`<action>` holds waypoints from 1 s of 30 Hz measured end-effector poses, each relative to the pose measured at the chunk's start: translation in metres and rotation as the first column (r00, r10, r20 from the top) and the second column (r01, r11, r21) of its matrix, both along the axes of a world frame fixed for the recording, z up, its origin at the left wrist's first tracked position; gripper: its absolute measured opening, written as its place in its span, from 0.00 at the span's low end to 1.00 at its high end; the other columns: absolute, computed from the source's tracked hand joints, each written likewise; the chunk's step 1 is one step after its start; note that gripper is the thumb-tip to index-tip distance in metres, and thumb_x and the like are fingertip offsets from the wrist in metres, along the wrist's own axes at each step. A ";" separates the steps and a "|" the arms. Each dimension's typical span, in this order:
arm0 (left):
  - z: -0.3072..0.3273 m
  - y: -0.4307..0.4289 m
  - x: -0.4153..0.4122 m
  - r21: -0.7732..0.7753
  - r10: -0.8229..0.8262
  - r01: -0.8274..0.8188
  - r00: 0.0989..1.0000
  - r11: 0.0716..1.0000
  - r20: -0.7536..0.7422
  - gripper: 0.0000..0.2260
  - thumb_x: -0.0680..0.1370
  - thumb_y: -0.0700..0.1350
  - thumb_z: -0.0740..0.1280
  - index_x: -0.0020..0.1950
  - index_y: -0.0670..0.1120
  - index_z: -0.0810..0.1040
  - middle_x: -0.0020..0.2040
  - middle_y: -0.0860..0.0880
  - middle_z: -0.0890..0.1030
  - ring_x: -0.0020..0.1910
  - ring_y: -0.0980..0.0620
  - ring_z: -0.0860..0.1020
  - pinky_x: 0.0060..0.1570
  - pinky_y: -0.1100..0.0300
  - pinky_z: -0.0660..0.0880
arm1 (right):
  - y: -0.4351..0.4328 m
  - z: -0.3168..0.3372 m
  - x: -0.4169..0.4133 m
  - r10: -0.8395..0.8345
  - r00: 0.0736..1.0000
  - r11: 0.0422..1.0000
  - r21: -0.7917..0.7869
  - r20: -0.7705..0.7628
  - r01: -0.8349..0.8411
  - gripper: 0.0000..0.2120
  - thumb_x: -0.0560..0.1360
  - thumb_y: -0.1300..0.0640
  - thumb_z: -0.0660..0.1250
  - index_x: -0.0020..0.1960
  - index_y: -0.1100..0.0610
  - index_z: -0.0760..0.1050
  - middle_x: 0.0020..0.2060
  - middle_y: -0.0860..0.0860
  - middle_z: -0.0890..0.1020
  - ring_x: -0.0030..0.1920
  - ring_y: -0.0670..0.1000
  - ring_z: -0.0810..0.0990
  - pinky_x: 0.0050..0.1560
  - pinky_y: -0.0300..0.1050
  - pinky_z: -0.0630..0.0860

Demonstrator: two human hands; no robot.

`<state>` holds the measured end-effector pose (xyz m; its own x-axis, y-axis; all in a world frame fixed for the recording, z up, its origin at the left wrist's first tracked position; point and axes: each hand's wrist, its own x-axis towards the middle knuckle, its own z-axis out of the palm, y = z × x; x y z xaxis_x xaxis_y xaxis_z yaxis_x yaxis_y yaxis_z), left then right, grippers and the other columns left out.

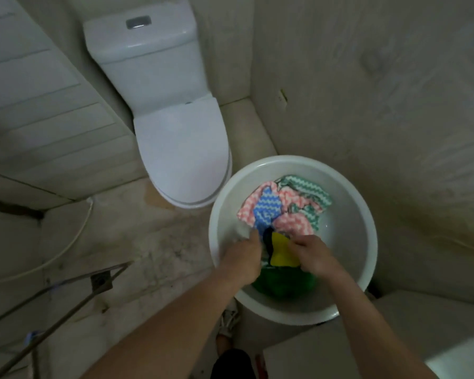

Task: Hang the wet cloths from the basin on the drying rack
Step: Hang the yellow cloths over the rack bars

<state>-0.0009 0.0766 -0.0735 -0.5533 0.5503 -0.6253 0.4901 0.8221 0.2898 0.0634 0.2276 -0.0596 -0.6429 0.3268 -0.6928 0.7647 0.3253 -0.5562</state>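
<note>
Pink, blue and green cloths point(282, 212): soft, limp, I judge water-heavy. Heaped in basin point(350, 192), near right. My left hand point(242, 255) grips pale cloth point(240, 231); right hand point(312, 255) pinches yellow cloth point(281, 251). I'd lift by corners.

Cloths point(282, 209) in basin point(361, 214), toilet point(175, 132) behind-left, rack point(66, 305) far left.

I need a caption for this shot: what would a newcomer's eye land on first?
The bright heap of cloths, pink, blue, green and yellow, stands out in the dim room; it lies in a white basin on the floor, right of centre. The left hand and right hand reach in from the bottom edge and grip that heap. Just left of the basin stands a white toilet, lid down.
</note>
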 end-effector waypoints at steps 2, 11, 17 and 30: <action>-0.005 0.004 -0.001 -0.030 0.032 -0.032 0.999 0.999 0.013 0.29 0.77 0.40 0.63 0.75 0.39 0.53 0.57 0.39 0.78 0.54 0.41 0.78 0.48 0.51 0.74 | 0.015 0.015 -0.005 -0.199 0.980 0.972 -0.122 0.020 0.200 0.08 0.79 0.56 0.63 0.43 0.55 0.77 0.31 0.51 0.73 0.32 0.48 0.71 0.31 0.41 0.69; 0.012 0.014 -0.015 0.303 0.278 -0.277 0.960 0.912 0.039 0.09 0.73 0.46 0.67 0.35 0.43 0.79 0.35 0.47 0.79 0.36 0.51 0.76 0.39 0.56 0.71 | 0.055 0.022 -0.007 0.133 0.975 0.991 0.004 0.179 -0.136 0.20 0.77 0.46 0.63 0.34 0.59 0.69 0.29 0.57 0.70 0.29 0.52 0.69 0.33 0.45 0.60; 0.024 0.015 -0.043 0.347 0.664 -0.906 0.416 0.242 0.622 0.03 0.64 0.48 0.68 0.35 0.51 0.76 0.37 0.43 0.77 0.38 0.48 0.74 0.42 0.50 0.71 | 0.051 0.022 -0.001 -0.140 0.986 0.905 -0.392 0.088 0.164 0.09 0.75 0.61 0.63 0.40 0.55 0.80 0.36 0.53 0.75 0.37 0.49 0.77 0.35 0.42 0.75; 0.048 0.019 -0.010 0.557 0.396 -0.704 0.709 0.441 0.583 0.18 0.75 0.40 0.70 0.27 0.43 0.69 0.25 0.51 0.62 0.26 0.58 0.62 0.29 0.64 0.61 | 0.030 0.060 -0.006 -0.237 0.955 0.908 -0.390 -0.179 0.153 0.07 0.76 0.67 0.61 0.43 0.57 0.73 0.34 0.49 0.77 0.31 0.44 0.76 0.24 0.38 0.75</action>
<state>-0.0114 0.0955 -0.0254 -0.7568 0.5271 -0.3865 -0.2420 0.3233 0.9148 0.0572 0.2580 0.0004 -0.7404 0.2102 -0.6384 0.6382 -0.0781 -0.7659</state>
